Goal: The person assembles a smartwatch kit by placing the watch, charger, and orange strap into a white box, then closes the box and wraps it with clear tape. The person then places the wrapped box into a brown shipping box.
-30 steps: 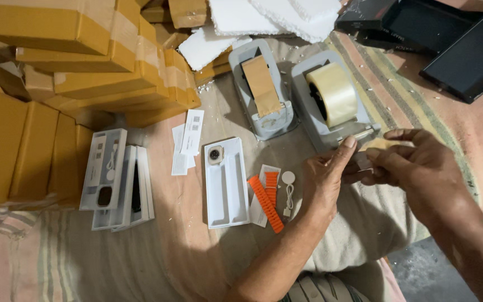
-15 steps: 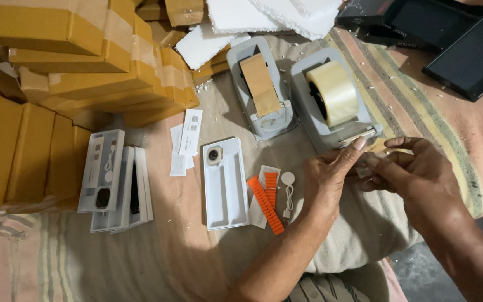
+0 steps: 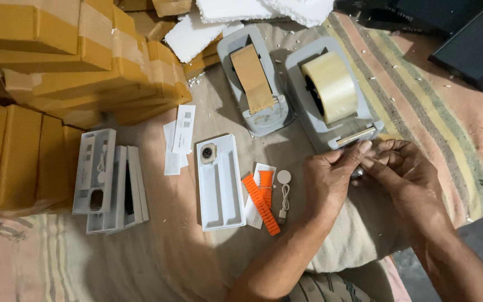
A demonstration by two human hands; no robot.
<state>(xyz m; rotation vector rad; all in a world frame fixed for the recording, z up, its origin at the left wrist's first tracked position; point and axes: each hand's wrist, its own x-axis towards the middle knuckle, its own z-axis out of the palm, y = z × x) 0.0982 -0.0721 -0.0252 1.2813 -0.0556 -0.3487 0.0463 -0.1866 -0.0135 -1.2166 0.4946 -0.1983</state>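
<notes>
- Step in hand, as I judge it: I am drawing a length of clear tape off the clear tape dispenser (image 3: 331, 98), at its cutter bar.
- My left hand (image 3: 328, 179) is closed in a pinch; its fingertips meet those of my right hand just below the cutter.
- My right hand (image 3: 403, 173) is also curled shut, fingers bent inward. The pinched piece is too small to make out.
- The dispenser stands on the cloth-covered floor (image 3: 157, 251), beside the brown tape dispenser (image 3: 252, 81).
- The open white tray holding a smartwatch (image 3: 218, 179) lies left of my hands; the orange strap (image 3: 261, 201) and white charging cable (image 3: 283, 190) lie between.
- Next move calls for a clean pull against the cutter without the strip folding onto itself.
- Sealed cardboard boxes (image 3: 57, 56) fill the far-left corner.
</notes>
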